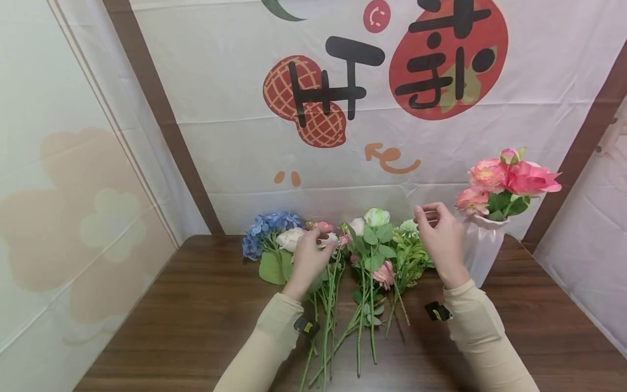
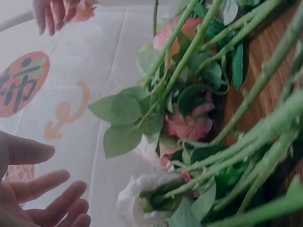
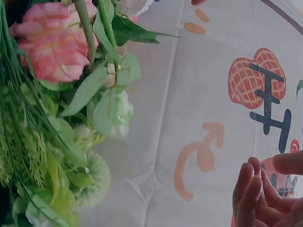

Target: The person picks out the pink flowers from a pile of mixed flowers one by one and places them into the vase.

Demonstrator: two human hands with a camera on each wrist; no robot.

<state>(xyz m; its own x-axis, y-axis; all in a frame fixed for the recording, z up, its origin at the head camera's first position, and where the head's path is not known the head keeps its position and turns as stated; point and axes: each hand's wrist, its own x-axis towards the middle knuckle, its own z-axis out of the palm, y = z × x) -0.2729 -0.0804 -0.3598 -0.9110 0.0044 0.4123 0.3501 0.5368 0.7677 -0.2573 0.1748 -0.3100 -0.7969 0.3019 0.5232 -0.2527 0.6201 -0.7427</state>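
Head view: we are hovering near flowers (image 1: 374, 261) on the table (image 1: 196, 305), likely wanting stems (image 1: 359, 351), not petals (image 1: 383, 274), to grip. Left wrist: our left hand (image 2: 33, 189) is holding nothing, fingers apart. Right wrist: our right hand (image 3: 265, 208) is hovering empty, fingers loosely curved.

The head camera looks forward and down across the table (image 1: 206, 310) to the printed backdrop (image 1: 235, 152), the widest and farthest view. Both wrist cameras sit close in, tipped on opposite sides: the left puts flower stems (image 2: 265, 213) at three o'clock, its hand (image 2: 40, 213) at eight; the right puts flowers (image 3: 54, 47) at nine. All three share the orange arrow (image 1: 391, 155), though the wrist views look rather dim.
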